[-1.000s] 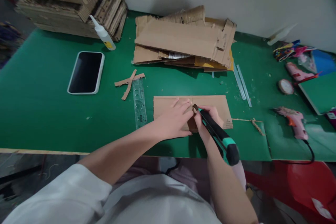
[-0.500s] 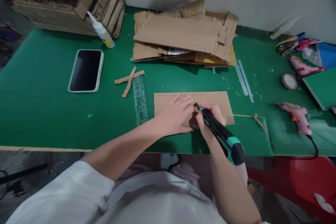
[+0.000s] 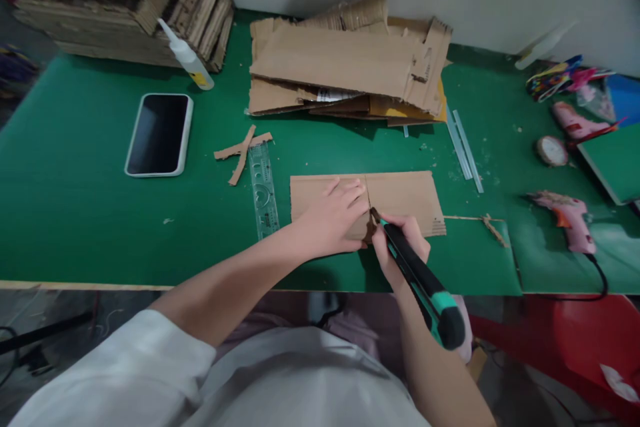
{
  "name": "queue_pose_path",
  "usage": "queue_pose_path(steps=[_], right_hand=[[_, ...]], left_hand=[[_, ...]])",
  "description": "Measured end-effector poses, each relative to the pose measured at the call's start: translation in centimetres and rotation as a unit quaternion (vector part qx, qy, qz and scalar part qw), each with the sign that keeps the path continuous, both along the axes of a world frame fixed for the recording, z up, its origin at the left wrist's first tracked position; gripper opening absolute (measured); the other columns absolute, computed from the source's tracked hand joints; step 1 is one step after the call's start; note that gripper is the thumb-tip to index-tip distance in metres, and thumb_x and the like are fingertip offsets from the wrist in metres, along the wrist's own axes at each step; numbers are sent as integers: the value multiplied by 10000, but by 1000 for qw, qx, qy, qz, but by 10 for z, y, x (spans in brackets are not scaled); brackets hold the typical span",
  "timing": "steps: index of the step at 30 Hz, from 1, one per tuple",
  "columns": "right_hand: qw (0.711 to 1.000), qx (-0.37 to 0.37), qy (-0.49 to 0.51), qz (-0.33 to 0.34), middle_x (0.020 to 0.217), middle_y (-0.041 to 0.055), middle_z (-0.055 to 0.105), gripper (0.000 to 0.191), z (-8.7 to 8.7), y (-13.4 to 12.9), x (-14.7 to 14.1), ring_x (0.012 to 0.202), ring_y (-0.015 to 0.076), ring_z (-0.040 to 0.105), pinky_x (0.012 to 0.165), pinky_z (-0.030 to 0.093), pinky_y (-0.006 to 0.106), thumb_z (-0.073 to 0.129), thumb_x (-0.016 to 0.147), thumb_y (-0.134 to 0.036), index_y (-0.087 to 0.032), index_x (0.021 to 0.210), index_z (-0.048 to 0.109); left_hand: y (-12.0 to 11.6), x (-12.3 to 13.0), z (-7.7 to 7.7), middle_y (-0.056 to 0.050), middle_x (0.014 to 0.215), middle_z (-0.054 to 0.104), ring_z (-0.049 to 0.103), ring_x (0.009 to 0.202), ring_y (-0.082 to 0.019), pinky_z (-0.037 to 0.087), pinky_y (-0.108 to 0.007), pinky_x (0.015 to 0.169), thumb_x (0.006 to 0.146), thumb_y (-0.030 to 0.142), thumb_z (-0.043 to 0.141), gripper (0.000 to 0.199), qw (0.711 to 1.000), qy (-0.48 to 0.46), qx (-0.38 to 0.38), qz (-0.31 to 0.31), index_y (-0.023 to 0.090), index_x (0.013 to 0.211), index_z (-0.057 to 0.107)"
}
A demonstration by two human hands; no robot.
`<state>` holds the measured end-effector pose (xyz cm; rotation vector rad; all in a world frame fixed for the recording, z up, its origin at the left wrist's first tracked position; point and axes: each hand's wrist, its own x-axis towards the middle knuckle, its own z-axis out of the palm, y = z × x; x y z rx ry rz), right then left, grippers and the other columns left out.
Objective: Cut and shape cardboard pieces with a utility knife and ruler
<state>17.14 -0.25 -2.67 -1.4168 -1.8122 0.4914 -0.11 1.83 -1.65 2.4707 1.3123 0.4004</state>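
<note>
A flat rectangular piece of cardboard [image 3: 403,193] lies near the front edge of the green table. My left hand [image 3: 336,217] presses on its left half with the fingers spread flat. In my right hand [image 3: 403,240] is a black and teal utility knife [image 3: 425,277], its tip on the cardboard just right of my left fingers. A thin dark line runs from the cardboard's far edge to the knife tip. Left of the cardboard is a clear ruler [image 3: 263,190], partly hidden by my left forearm, with crossed cardboard strips [image 3: 243,150] at its far end.
A phone [image 3: 159,135] and a glue bottle [image 3: 187,57] are at the left, before stacked cardboard [image 3: 100,27]. More cardboard [image 3: 335,60] lies at the back. On the right are glue sticks [image 3: 465,150], a pink glue gun [image 3: 567,217] and a tape roll [image 3: 551,150].
The knife tip has moved toward me along the cardboard, and more of the dark line shows behind it. My left hand stays in place on the cardboard. The view has shifted slightly.
</note>
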Motion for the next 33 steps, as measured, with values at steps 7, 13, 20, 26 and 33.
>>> queue_pose_path(steps=[7,13,20,26,33], right_hand=[[998,65,-23,13,710,-16,657,186,-1,-11,8,536,101,602,514,487,206,619,731,-167,-205,912,592],[996,84,-10,8,794,1,692,249,-6,-20,10,598,117,641,568,519,222,649,699,-141,-216,934,616],[984,-13,152,-93,776,7,677,181,6,-33,16,608,122,652,609,534,254,629,744,-162,-202,920,607],[991,-14,123,-42,851,30,696,192,3,-36,19,688,152,673,654,549,298,619,731,-143,-221,906,601],[996,17,84,6,818,25,702,238,-5,-33,21,720,156,680,656,553,278,603,723,-128,-231,938,600]], left_hand=[[0,0,-1,-194,1334,454,312,1336,-323,184,-510,1103,752,508,620,518,1000,-3,4,-5,118,1082,535],[0,-1,1,-211,1346,435,310,1336,-338,190,-534,1095,728,503,654,549,1000,5,-3,-12,115,1095,527],[0,-2,5,-208,1319,460,329,1316,-355,216,-591,1068,790,468,620,457,999,18,3,-46,121,1083,566],[1,-2,4,-153,1264,505,359,1305,-317,233,-592,1067,875,351,538,256,993,-3,-10,-114,176,1049,607],[3,-1,5,-132,1164,539,392,1280,-305,216,-594,1080,879,317,531,182,991,-33,-22,-132,157,901,616]])
